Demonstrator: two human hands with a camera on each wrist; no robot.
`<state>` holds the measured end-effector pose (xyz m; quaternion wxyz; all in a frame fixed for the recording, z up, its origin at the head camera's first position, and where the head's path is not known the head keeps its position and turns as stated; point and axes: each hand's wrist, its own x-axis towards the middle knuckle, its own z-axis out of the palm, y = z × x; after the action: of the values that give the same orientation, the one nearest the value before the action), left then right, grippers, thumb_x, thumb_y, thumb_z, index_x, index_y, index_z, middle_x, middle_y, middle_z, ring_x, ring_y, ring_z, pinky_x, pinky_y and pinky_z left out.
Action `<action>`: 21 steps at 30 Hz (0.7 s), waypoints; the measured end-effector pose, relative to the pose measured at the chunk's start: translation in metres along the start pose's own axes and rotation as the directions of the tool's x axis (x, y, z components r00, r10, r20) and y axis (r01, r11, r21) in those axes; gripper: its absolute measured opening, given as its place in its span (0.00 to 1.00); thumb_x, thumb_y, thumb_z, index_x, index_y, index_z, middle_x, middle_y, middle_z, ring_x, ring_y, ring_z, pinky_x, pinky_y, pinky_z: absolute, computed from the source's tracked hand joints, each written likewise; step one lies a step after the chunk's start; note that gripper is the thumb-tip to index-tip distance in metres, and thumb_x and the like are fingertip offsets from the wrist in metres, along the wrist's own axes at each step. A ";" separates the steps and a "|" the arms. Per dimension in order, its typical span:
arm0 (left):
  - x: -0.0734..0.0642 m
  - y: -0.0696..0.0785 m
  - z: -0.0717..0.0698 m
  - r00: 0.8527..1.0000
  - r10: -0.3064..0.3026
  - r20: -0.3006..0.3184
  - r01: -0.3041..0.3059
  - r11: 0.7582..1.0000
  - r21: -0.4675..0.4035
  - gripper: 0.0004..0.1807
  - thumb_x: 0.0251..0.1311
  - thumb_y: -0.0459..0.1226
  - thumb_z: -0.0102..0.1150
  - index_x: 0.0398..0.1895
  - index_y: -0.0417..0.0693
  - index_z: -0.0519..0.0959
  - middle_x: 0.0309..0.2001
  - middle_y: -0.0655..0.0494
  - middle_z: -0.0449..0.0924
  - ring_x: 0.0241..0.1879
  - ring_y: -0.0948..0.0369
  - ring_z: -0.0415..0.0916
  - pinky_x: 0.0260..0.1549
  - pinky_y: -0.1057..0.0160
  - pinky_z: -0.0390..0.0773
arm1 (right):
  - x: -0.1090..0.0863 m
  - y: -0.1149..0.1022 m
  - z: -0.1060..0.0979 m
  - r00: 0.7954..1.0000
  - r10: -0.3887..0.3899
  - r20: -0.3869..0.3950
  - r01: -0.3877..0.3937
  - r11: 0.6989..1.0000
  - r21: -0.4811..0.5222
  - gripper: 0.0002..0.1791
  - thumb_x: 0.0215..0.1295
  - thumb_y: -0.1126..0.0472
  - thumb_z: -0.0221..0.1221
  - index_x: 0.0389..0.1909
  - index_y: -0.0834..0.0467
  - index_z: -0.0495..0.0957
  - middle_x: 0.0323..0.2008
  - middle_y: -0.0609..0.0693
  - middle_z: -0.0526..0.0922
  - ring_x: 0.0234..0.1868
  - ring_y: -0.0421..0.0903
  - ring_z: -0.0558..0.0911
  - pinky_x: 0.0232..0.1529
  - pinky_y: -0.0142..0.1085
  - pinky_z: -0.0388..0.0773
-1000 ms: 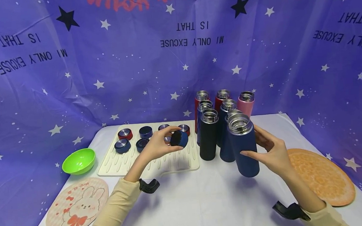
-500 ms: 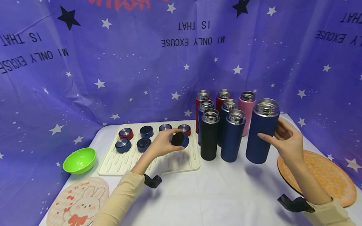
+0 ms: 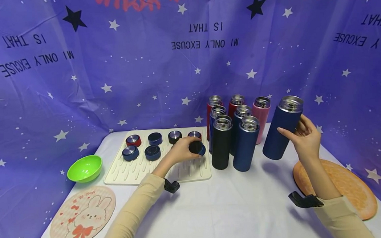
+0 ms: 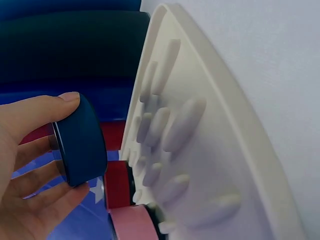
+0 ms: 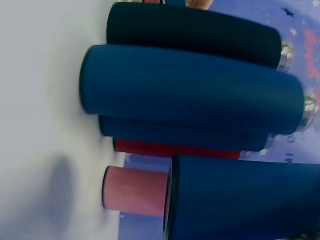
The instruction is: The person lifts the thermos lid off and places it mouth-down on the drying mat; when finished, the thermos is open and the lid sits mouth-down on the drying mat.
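Between thumb and fingers, my left hand pinches a dark blue bottle lid, turned on its edge above the right part of the cream mat. A red lid and a pink lid show just beyond it in the left wrist view. My right hand grips a lidless navy thermos bottle round its side. That bottle leans slightly, its mouth to the right, raised over the table with a shadow beneath. To its left stand a blue bottle and a black bottle, both lidless.
Red, blue and pink bottles stand upright behind. Several lids, among them a blue one, sit on the mat. A green bowl and a rabbit placemat lie left, an orange round placemat right. A starry curtain hangs behind.
My right hand has carried the navy bottle rightward and farther back, away from the other bottles, and it now tilts more. My left hand has shifted slightly right with the lid.
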<state>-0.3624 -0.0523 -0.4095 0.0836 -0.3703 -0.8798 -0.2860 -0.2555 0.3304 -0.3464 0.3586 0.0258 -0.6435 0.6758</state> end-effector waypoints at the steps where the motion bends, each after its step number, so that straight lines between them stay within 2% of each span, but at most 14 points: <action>1: 0.001 0.000 0.001 1.000 -0.011 0.002 0.011 1.000 0.000 0.34 0.39 0.37 0.79 0.54 0.41 0.78 0.50 0.50 0.81 0.49 0.54 0.77 0.51 0.55 0.76 | 0.002 0.003 0.000 1.000 0.007 -0.006 -0.007 1.000 0.004 0.41 0.41 0.78 0.73 0.61 0.58 0.74 0.51 0.52 0.81 0.49 0.43 0.81 0.49 0.24 0.77; 6: 0.006 -0.002 0.006 0.999 -0.044 0.011 0.044 0.999 0.005 0.34 0.39 0.37 0.79 0.54 0.39 0.78 0.50 0.49 0.81 0.50 0.52 0.77 0.52 0.54 0.75 | 0.011 0.022 0.003 0.999 0.031 -0.017 -0.030 0.999 0.020 0.41 0.40 0.78 0.73 0.60 0.58 0.74 0.48 0.50 0.82 0.47 0.43 0.81 0.47 0.24 0.77; 14: 0.015 -0.006 0.017 0.993 -0.113 0.040 0.111 0.993 0.050 0.35 0.40 0.40 0.79 0.55 0.38 0.78 0.50 0.48 0.81 0.50 0.51 0.77 0.53 0.54 0.75 | 0.021 0.047 0.009 0.998 0.062 -0.016 -0.062 0.997 -0.035 0.42 0.41 0.75 0.74 0.62 0.57 0.72 0.48 0.48 0.82 0.48 0.40 0.80 0.49 0.25 0.77; 21: 0.018 -0.012 0.023 0.987 -0.150 0.058 0.146 0.986 0.076 0.34 0.41 0.41 0.79 0.55 0.40 0.78 0.50 0.47 0.81 0.51 0.50 0.77 0.52 0.53 0.76 | 0.027 0.061 0.016 0.999 0.038 -0.024 -0.038 0.999 -0.005 0.41 0.41 0.78 0.73 0.60 0.60 0.72 0.39 0.47 0.79 0.43 0.41 0.78 0.48 0.24 0.76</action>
<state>-0.3820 -0.0346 -0.4272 0.0473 -0.3096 -0.9167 -0.2480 -0.3140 0.3330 -0.3826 0.3536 0.0046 -0.6411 0.6811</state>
